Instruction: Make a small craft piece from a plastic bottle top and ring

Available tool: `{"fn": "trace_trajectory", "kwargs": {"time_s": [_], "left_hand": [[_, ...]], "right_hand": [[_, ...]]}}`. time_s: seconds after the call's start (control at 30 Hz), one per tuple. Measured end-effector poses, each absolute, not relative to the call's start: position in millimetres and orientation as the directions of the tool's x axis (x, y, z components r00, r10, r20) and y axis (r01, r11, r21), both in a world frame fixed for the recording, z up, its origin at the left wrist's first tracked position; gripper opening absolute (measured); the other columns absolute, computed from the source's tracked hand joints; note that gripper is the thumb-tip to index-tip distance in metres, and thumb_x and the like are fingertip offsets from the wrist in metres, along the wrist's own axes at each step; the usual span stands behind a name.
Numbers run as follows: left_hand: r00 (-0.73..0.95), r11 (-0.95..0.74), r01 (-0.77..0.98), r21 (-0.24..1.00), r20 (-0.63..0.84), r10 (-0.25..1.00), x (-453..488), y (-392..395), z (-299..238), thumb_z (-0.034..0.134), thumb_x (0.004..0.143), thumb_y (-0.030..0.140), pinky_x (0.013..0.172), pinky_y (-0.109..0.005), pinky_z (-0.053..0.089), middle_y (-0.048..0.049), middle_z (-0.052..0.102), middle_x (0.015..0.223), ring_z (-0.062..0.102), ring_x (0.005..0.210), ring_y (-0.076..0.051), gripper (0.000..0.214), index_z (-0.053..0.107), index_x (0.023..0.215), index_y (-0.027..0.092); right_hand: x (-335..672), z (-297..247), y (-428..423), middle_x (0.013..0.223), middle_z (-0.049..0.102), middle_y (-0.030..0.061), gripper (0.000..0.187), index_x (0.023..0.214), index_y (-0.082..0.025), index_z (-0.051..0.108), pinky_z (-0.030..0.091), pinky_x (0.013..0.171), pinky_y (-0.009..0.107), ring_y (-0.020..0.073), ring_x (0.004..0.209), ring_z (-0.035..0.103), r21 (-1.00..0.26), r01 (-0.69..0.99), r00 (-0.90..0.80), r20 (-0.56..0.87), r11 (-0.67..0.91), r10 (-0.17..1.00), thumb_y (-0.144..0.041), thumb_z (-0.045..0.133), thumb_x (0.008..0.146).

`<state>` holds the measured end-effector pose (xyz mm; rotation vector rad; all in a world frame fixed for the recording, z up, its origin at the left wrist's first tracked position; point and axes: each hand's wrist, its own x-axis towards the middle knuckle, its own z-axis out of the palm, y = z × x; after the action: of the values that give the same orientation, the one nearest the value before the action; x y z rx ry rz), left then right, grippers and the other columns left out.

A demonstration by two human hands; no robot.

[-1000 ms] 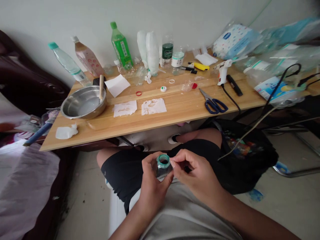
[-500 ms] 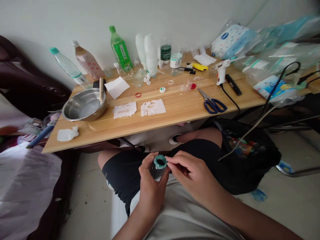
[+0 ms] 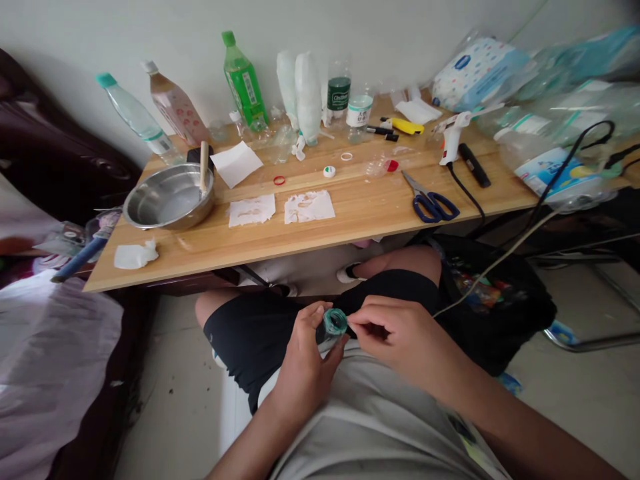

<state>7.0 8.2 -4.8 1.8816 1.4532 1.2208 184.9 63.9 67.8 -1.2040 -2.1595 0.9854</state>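
Over my lap, my left hand (image 3: 313, 340) is wrapped round a small clear plastic bottle piece (image 3: 326, 337). Its round mouth, with a teal ring (image 3: 335, 321), faces up towards me and tilts a little to the right. My right hand (image 3: 387, 327) is closed in a pinch, thumb and forefinger touching the right side of the ring. Whatever lies between those fingertips is too small to make out. Both hands are below the front edge of the wooden table (image 3: 250, 247).
On the table stand a steel bowl (image 3: 145, 217) with a wooden-handled tool, torn white paper pieces (image 3: 309, 207), scissors (image 3: 430, 203), a glue gun (image 3: 454, 139) and several bottles, one green (image 3: 245, 87). A black bag (image 3: 520, 313) lies right of my legs; a cable runs beside it.
Both hands and the bottle piece have shifted slightly right. The mouth has turned more towards the right hand, whose pinching fingers have stayed by the rim. The view has tilted slightly.
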Motion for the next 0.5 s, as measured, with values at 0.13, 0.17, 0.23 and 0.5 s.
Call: {"fn": "trace_trajectory", "kwargs": {"time_s": [0.13, 0.17, 0.23, 0.5], "left_hand": [[0.072, -0.333, 0.449, 0.829, 0.339, 0.938, 10, 8, -7, 0.068, 0.086, 0.013, 0.095, -0.044, 0.053, -0.0143, 0.058, 0.125, 0.061, 0.118, -0.024, 0.056, 0.037, 0.131, 0.024], [0.080, -0.332, 0.436, 0.836, 0.332, 0.940, 10, 8, -7, 0.068, 0.085, 0.012, 0.096, -0.044, 0.053, -0.0141, 0.057, 0.126, 0.061, 0.119, -0.024, 0.057, 0.036, 0.131, 0.024], [0.090, -0.322, 0.402, 0.857, 0.313, 0.946, 9, 9, -8, 0.068, 0.084, 0.011, 0.097, -0.043, 0.052, -0.0132, 0.057, 0.125, 0.060, 0.118, -0.023, 0.058, 0.037, 0.130, 0.025], [0.125, -0.170, 0.180, 0.969, 0.149, 0.981, 8, 10, -21, 0.069, 0.081, 0.011, 0.097, -0.041, 0.050, -0.0117, 0.056, 0.122, 0.060, 0.117, -0.024, 0.050, 0.042, 0.122, 0.024]], "right_hand": [[184, 69, 61, 0.063, 0.047, -0.0051, 0.023, 0.061, -0.020, 0.049, 0.032, 0.051, 0.022, 0.0093, 0.056, 0.044, -0.804, 0.513, -0.468, 0.030, 0.299, 0.883, -0.001, 0.055, 0.072], [183, 69, 61, 0.062, 0.046, -0.0053, 0.024, 0.060, -0.021, 0.046, 0.031, 0.051, 0.022, 0.0093, 0.055, 0.043, -0.809, 0.514, -0.460, 0.022, 0.286, 0.888, -0.001, 0.054, 0.071], [182, 67, 60, 0.062, 0.044, -0.0056, 0.024, 0.060, -0.021, 0.044, 0.031, 0.051, 0.022, 0.0093, 0.055, 0.042, -0.815, 0.516, -0.443, 0.010, 0.265, 0.896, 0.000, 0.053, 0.068], [179, 52, 57, 0.060, 0.043, -0.0066, 0.020, 0.059, -0.021, 0.046, 0.027, 0.049, 0.023, 0.0089, 0.053, 0.039, -0.789, 0.594, -0.349, -0.074, 0.160, 0.934, -0.004, 0.054, 0.065]]}}
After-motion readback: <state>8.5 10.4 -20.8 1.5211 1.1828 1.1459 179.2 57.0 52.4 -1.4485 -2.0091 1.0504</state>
